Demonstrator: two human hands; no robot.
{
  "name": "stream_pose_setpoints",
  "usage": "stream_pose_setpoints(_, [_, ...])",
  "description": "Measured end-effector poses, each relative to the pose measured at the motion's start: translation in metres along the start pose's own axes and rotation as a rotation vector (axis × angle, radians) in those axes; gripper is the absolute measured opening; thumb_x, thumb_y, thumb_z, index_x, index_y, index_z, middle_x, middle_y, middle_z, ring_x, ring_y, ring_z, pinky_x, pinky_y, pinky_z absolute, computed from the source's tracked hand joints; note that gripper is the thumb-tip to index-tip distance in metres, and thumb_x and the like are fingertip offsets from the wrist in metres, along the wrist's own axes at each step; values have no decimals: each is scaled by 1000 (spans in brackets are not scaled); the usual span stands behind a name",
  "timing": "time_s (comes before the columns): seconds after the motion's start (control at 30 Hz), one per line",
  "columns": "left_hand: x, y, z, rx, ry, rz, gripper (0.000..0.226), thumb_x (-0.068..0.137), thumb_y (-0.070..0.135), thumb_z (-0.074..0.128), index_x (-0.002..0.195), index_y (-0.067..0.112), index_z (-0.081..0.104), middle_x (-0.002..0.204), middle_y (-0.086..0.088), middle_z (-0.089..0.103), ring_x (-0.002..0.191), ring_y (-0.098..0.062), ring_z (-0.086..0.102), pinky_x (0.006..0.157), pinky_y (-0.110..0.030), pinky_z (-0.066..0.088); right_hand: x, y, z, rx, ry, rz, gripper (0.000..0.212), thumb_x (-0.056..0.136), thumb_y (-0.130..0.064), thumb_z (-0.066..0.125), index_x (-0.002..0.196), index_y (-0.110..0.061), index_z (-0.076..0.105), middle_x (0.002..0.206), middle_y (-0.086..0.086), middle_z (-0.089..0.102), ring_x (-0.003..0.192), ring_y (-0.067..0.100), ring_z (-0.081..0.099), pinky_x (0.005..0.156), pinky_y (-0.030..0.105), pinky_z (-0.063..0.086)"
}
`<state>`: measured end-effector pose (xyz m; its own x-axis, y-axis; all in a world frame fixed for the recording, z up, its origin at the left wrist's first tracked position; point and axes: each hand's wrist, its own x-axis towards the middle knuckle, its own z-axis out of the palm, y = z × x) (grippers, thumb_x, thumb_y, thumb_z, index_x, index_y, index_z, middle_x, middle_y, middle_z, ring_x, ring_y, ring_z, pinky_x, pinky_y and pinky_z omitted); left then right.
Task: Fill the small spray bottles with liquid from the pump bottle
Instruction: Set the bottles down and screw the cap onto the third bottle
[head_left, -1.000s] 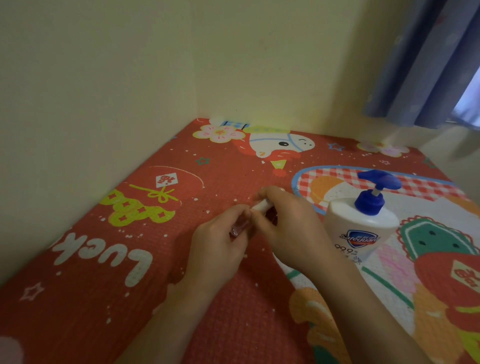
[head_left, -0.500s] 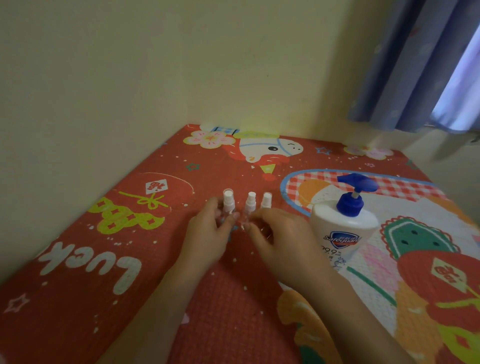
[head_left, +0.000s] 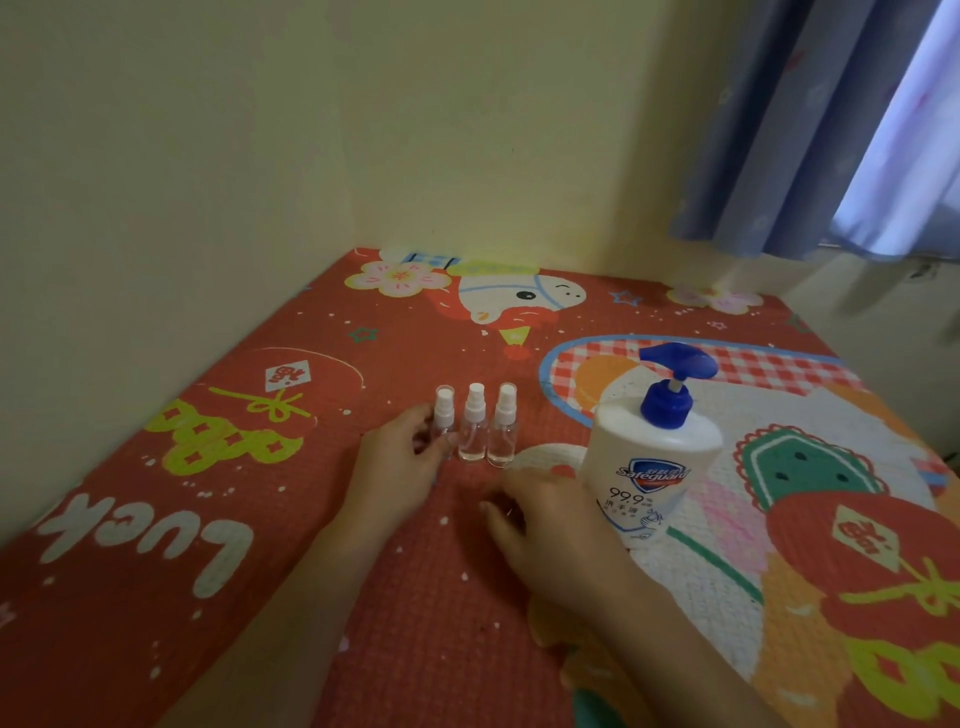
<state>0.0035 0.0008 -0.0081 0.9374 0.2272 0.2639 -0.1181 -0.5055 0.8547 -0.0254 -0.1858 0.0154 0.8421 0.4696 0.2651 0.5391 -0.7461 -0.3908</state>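
Three small clear spray bottles with white tops stand upright in a row on the red patterned mat (head_left: 260, 571): the left bottle (head_left: 444, 415), the middle bottle (head_left: 474, 428) and the right bottle (head_left: 503, 431). My left hand (head_left: 402, 462) has its fingers around the left bottle's body. My right hand (head_left: 540, 525) hovers low over the mat just in front of the row, fingers loosely curled, holding nothing. A white pump bottle (head_left: 649, 462) with a blue pump head stands upright to the right of the row, beside my right hand.
Cream walls meet in a corner behind the mat, the left wall running close along its edge. A blue curtain (head_left: 810, 130) hangs at the upper right. The mat stretches to the right with bright cartoon prints.
My right hand has drawn back from the bottles toward me. The three bottles now stand uncovered in a row. My left hand stays at the left bottle.
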Motion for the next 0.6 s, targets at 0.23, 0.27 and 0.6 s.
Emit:
stream_pose_setpoints(0.23, [0, -1, 1, -1, 1, -6, 31, 90, 25, 73, 121, 26, 70, 108, 9, 75, 100, -6, 69, 92, -31, 55, 1, 3, 0, -11, -25, 8, 21, 97, -38, 52, 99, -23, 67, 95, -8, 69, 83, 8, 60, 77, 32, 51])
stream_pose_setpoints(0.27, [1, -2, 2, 0, 0, -8, 32, 90, 26, 73, 122, 26, 70, 109, 9, 75, 101, -6, 69, 91, -31, 55, 0, 3, 0, -11, -26, 9, 21, 97, -38, 52, 99, -24, 67, 95, -8, 69, 84, 8, 60, 78, 31, 51])
stream_pose_setpoints(0.6, [1, -3, 1, -47, -32, -60, 42, 89, 22, 75, 129, 29, 65, 109, 12, 71, 99, -8, 68, 90, -30, 55, -2, 1, 4, -43, -16, 16, 26, 97, -40, 48, 103, -25, 68, 101, -9, 70, 92, 9, 60, 84, 33, 50])
